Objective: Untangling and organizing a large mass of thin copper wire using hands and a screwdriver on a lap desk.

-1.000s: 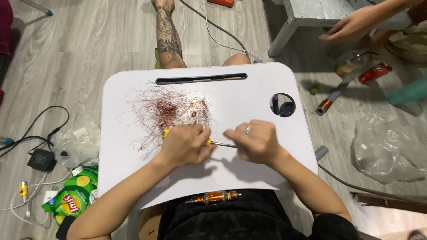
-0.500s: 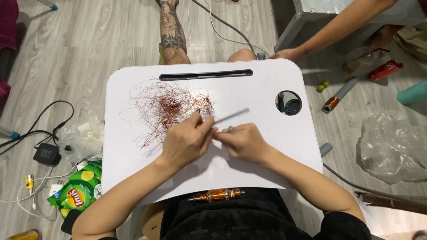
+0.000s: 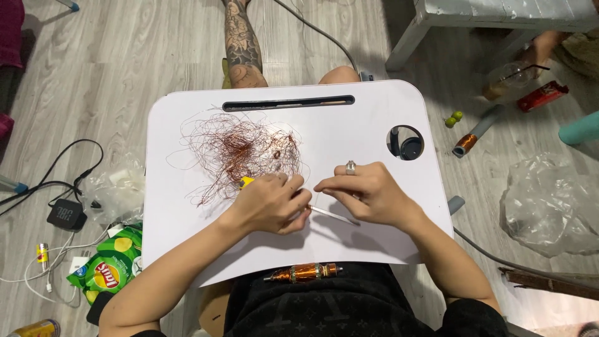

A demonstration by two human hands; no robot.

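On the white lap tray (image 3: pixel 187 237), just below the tangle of copper wire (image 3: pixel 240 150), my left hand (image 3: pixel 271 203) is closed around a yellow-handled tool (image 3: pixel 246 182); its thin metal shaft (image 3: pixel 334 215) runs under my right hand (image 3: pixel 368 193), fingers pinched together beside it; a copper-wound coil (image 3: pixel 304 273) lies at the tray's near edge.

Grey wood-plank floor (image 3: pixel 125 56). Small black box-shaped speaker (image 3: pixel 66 215) with black cables, left. Green crisp packet (image 3: pixel 109 262) below it. Crumpled clear plastic bag (image 3: pixel 552 206), right. Copper-wound grey rod (image 3: pixel 477 131) beside two small green balls (image 3: pixel 453 118). Red snack wrapper (image 3: pixel 541 95), upper right.
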